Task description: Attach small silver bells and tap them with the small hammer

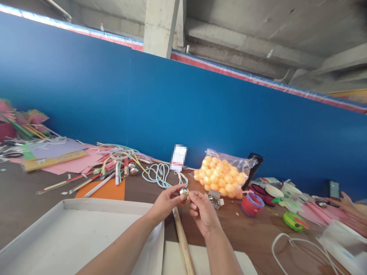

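A small shiny silver ball [184, 191] with a golden tint on its lower side is held up above the table between both hands. My left hand [164, 203] pinches it from the left with thumb and fingers. From the right, my right hand [203, 211] is closed, its fingertips pressed at the ball's edge; any finer part between them is too small to make out. Below the hands, a wooden stick [183, 242] runs toward me. Just right of my right hand stands a small open box [215, 199] of shiny metal pieces.
A white tray [65, 236] lies at the left. Behind are a bag of orange balls [220, 176], light-blue cord [159, 175], and more silver balls [133, 170] beside straws and paper. Red tape [252, 204] and a white cable [298, 240] lie right, near another person's hand [345, 204].
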Demonstrator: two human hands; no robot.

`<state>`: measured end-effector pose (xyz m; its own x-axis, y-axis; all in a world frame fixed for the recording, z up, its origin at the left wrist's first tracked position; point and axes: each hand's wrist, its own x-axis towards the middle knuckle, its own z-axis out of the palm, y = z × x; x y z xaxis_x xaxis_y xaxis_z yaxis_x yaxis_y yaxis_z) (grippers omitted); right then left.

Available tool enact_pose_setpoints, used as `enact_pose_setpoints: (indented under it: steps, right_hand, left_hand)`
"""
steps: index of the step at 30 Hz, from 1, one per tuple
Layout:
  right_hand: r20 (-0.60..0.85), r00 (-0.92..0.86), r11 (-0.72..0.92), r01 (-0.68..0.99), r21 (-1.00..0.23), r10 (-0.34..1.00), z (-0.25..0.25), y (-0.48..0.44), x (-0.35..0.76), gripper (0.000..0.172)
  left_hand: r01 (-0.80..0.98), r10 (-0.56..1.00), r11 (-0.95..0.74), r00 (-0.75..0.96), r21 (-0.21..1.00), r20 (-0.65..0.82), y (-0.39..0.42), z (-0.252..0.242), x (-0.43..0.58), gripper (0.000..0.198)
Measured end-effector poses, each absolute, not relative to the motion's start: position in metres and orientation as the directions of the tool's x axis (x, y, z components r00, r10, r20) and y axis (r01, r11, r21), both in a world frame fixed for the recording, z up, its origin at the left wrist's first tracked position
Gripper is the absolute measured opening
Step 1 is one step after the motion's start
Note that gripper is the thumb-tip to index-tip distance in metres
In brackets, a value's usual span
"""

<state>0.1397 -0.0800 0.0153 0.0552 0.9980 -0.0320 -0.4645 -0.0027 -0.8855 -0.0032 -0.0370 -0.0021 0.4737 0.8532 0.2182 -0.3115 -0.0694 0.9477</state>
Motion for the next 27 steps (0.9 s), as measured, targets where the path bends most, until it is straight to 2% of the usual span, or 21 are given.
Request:
enact_pose_setpoints:
  steps: [27]
  right_hand:
    - [-0.031, 0.055, -0.002, -0.462, -0.887, 0.998, 0.0188, -0.0823, 0.1387, 0.016]
  left_hand:
    - [-0.322, 0.854, -0.062, 0.472, 0.945, 0.217, -0.0369, -0.0038, -0.0021, 0.054]
